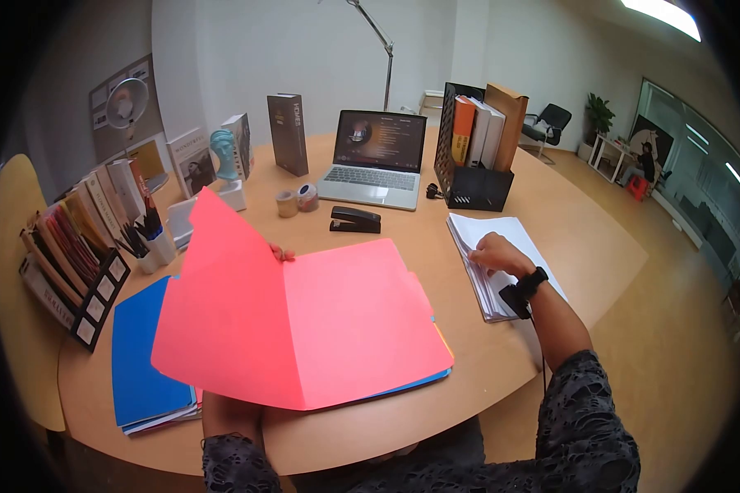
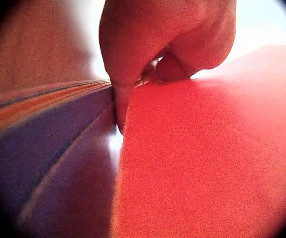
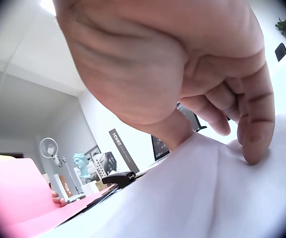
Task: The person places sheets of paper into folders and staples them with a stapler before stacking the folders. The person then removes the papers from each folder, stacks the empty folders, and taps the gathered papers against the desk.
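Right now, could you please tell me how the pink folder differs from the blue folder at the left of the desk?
The pink folder is open with its left cover raised, while the blue folder lies flat. The pink folder is nearer the middle, and its cover hides part of the blue folder. Both are on the same desk.

Pink folder (image 1: 362, 320) matt smooth card; sheets (image 1: 492, 289) smooth paper; stapler (image 1: 355, 218) glossy plastic-looking; desk (image 1: 592, 255) smooth wood-look.
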